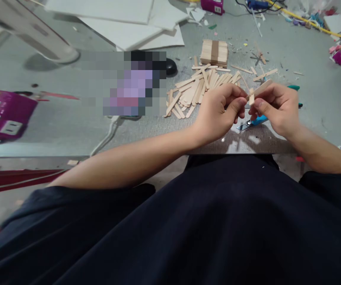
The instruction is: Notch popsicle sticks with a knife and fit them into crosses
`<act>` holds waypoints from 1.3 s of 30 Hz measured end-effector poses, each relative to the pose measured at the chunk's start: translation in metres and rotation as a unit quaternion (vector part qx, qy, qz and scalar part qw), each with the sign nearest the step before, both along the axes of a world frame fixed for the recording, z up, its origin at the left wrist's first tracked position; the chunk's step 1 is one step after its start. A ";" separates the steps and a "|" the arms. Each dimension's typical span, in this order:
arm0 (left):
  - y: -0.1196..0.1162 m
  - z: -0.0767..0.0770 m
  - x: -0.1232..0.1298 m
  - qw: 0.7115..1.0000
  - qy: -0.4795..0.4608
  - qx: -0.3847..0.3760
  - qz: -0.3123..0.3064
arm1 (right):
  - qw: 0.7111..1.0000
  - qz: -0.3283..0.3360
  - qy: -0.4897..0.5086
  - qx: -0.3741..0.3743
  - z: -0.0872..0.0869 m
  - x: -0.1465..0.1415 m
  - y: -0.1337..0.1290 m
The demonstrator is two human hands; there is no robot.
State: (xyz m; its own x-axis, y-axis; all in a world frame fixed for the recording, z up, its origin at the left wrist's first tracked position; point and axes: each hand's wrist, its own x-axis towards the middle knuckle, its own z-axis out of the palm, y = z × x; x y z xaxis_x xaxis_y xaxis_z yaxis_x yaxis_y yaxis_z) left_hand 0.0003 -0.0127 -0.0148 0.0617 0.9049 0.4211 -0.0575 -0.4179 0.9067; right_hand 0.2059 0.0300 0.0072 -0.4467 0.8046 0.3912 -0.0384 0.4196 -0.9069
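My left hand (222, 111) and my right hand (280, 109) meet above the table near its front edge. Between their fingertips is a small assembly of wooden sticks (251, 97), pinched from both sides. One longer stick (263, 88) slants up along my right fingers. Beneath the hands lies a blue cutter (258, 120) with its blade toward the left. A loose pile of wooden sticks (192, 93) spreads just left of and behind my left hand. Behind the pile sits a banded bundle of sticks (215, 52).
Purple power strips (6, 114) stand at the far left. A pixelated device (130, 91) with a white cable (107, 136) lies left of the pile. White boards (137, 23), a black mouse (171, 67) and a yellow cord (315, 25) are farther back.
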 end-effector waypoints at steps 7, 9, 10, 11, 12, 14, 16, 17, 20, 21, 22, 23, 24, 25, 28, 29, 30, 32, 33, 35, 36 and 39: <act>0.006 -0.012 -0.001 0.999 0.005 0.031 0.010 | 0.998 -0.039 -0.026 0.036 -0.003 -0.002 -0.003; 0.008 -0.013 -0.002 0.999 0.012 0.033 0.006 | 0.998 -0.042 -0.034 0.045 -0.003 -0.002 -0.003; 0.008 -0.013 -0.003 0.999 0.017 0.033 0.002 | 0.997 -0.041 -0.039 0.049 -0.003 -0.001 -0.003; 0.009 -0.013 -0.004 0.999 0.020 0.034 -0.002 | 0.997 -0.040 -0.045 0.052 -0.004 -0.001 -0.002; 0.009 -0.013 -0.004 0.999 0.023 0.034 -0.005 | 0.996 -0.039 -0.052 0.054 -0.004 -0.001 -0.001; 0.009 -0.012 -0.005 0.999 0.026 0.031 -0.008 | 0.996 -0.036 -0.064 0.050 -0.005 -0.001 0.002; 0.009 -0.012 -0.005 0.999 0.025 0.026 -0.010 | 0.996 -0.034 -0.063 0.044 -0.006 -0.001 0.005; 0.009 -0.012 -0.005 0.999 0.024 0.025 -0.011 | 0.997 -0.034 -0.060 0.042 -0.006 -0.001 0.005; 0.009 -0.012 -0.006 0.999 0.024 0.017 -0.012 | 0.997 -0.040 -0.055 0.041 -0.006 -0.002 0.006; 0.009 -0.012 -0.006 1.000 0.025 0.013 -0.010 | 0.997 -0.041 -0.059 0.037 -0.006 -0.002 0.006; 0.009 -0.012 -0.006 1.000 0.026 0.009 -0.008 | 0.997 -0.041 -0.063 0.032 -0.006 -0.003 0.006; 0.010 -0.012 -0.007 1.000 0.027 0.004 -0.007 | 0.997 -0.041 -0.065 0.026 -0.006 -0.003 0.006; 0.010 -0.012 -0.008 1.000 0.027 0.001 -0.005 | 0.997 -0.042 -0.064 0.022 -0.006 -0.003 0.006; 0.010 -0.012 -0.008 1.000 0.025 0.000 -0.006 | 0.997 -0.047 -0.058 0.019 -0.006 -0.002 0.007; 0.010 -0.012 -0.009 1.000 0.025 -0.007 -0.013 | 0.997 -0.071 -0.025 0.024 -0.005 0.000 0.013; 0.011 -0.013 -0.010 0.999 0.028 -0.012 -0.015 | 0.996 -0.076 -0.021 0.030 -0.004 0.002 0.017; 0.011 -0.013 -0.010 0.999 0.030 -0.017 -0.017 | 0.996 -0.076 -0.024 0.037 -0.004 0.003 0.020; 0.014 -0.015 -0.010 0.999 0.036 -0.021 -0.017 | 0.996 -0.061 -0.048 0.053 -0.002 0.007 0.027; 0.016 -0.016 -0.010 0.999 0.038 -0.024 -0.015 | 0.995 -0.053 -0.062 0.057 -0.002 0.008 0.031; 0.022 -0.019 -0.011 0.998 0.041 -0.041 -0.013 | 0.994 -0.043 -0.081 0.052 -0.003 0.011 0.040; 0.025 -0.021 -0.011 0.997 0.042 -0.059 -0.011 | 0.994 -0.047 -0.083 0.044 -0.005 0.012 0.045; 0.036 -0.024 -0.015 0.991 0.041 -0.129 0.010 | 0.993 -0.091 -0.072 0.005 -0.009 0.020 0.065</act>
